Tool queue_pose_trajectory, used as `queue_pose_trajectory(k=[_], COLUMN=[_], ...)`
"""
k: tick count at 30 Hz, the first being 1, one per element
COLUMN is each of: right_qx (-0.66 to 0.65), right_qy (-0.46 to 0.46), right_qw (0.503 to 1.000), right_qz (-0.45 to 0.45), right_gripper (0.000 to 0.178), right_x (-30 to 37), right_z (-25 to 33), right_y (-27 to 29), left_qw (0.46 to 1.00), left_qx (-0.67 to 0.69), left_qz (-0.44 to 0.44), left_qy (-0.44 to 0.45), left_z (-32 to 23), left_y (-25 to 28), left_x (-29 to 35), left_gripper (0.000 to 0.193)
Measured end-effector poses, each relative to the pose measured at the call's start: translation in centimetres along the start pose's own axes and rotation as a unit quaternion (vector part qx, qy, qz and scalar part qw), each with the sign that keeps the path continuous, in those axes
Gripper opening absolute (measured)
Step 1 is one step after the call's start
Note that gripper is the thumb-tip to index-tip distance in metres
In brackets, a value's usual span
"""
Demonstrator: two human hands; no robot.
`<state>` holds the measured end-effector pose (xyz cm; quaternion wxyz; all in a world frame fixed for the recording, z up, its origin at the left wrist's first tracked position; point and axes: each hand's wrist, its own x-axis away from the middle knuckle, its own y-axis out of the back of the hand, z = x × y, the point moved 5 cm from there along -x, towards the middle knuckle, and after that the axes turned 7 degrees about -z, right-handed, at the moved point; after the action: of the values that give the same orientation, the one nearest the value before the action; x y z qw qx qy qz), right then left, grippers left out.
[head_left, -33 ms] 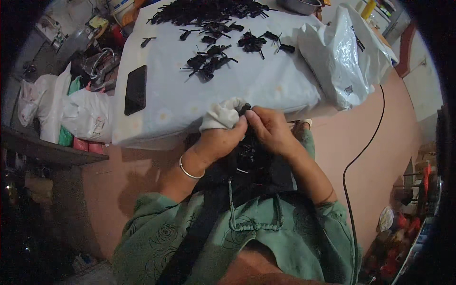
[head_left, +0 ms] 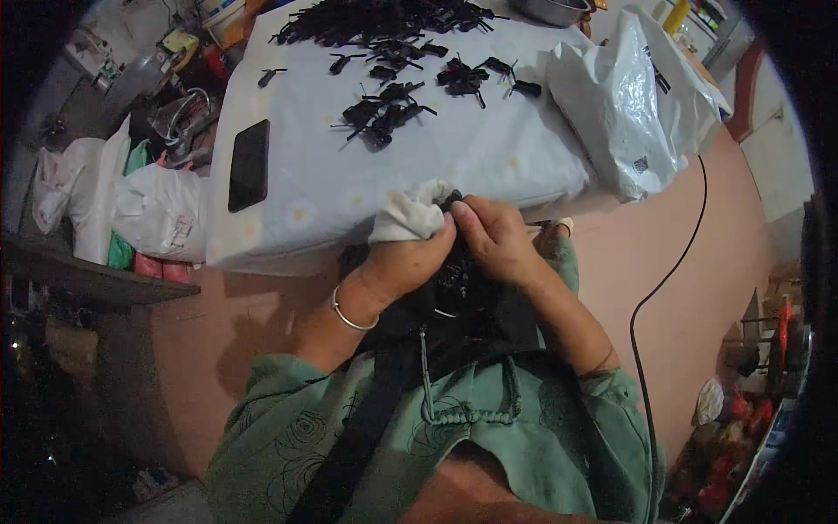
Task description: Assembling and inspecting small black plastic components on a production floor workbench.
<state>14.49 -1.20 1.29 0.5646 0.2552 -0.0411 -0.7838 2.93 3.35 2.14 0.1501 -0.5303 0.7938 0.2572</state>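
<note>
Just off the table's near edge, my two hands meet around a small black part (head_left: 452,199), mostly covered by my fingers. My left hand (head_left: 404,258), its fingers covered by a white cloth glove (head_left: 407,217) and a bangle at the wrist, is closed on the part from the left. Thumb and fingers of my right hand (head_left: 499,236), bare, pinch the same part from the right. Below them, over my lap, is a dark heap (head_left: 454,279) that looks like more black pieces. On the table lies a near cluster of small black parts with thin prongs (head_left: 384,122).
A larger black pile (head_left: 375,22) covers the table's far end. A phone (head_left: 250,166) lies on the pale tablecloth (head_left: 305,236) at left. A white plastic bag (head_left: 620,113) slumps over the right corner; a metal bowl (head_left: 552,10) stands behind. A black cable (head_left: 635,323) crosses the floor.
</note>
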Motion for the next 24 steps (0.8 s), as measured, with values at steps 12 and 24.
queue_pose_trajectory(k=[12,24], right_qx=[-0.154,0.006], right_qy=[-0.106,0.058], right_qw=[0.982,0.998], right_qz=[0.009,0.024], right_gripper=[0.03,0.015], right_x=[0.9,1.0], right_z=[-3.3,-0.5], right_y=[-2.5,1.5], left_qw=[0.986,0.96], left_qx=[-0.149,0.148], left_qz=[0.055,0.05], left_qy=[-0.055,0.231], left_z=[-0.5,2.5], left_y=[0.0,0.8], left_x=[0.5,0.6], left_gripper=[0.018,0.007])
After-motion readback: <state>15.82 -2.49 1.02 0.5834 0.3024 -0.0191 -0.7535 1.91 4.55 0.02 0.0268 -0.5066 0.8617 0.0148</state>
